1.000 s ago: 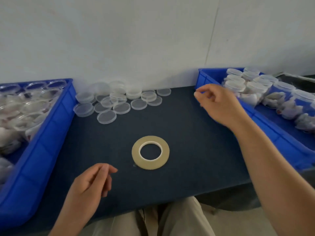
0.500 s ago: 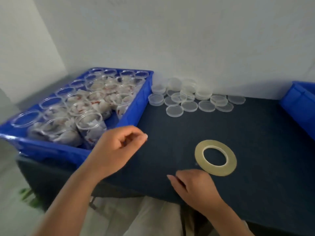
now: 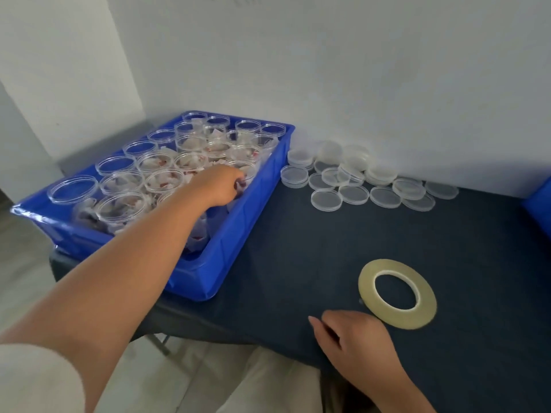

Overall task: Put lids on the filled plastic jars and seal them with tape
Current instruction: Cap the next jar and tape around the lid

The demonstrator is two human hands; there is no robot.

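The blue crate [image 3: 226, 263] sits at one end of a dark table [image 3: 298, 248], packed with clear round plastic jars [image 3: 167, 180], all of them open-topped and most stuffed with white wrapped pieces showing flecks of red (the ones along the crate's far side look emptier from where I watch). The left hand [image 3: 219, 186] is stretched inside the crate, over the jars by its table-side wall. Its fingers are bent downward and bunched at the rim of one jar [image 3: 243, 169], though I cannot tell whether they grip it. Just beyond the crate's far corner, against the white wall [image 3: 357, 84], lies a loose heap of shallow transparent lids [image 3: 326, 201], some stacked, some flat on the cloth. Well apart from the crate, toward the table's near edge, a thin yellowish tape roll [image 3: 428, 302] lies flat. The right hand [image 3: 357, 338] rests on the table just beside the roll, on the crate's side of it, back up and thumb stuck out. Its fingers are hidden under the knuckles, so I cannot tell their pose.
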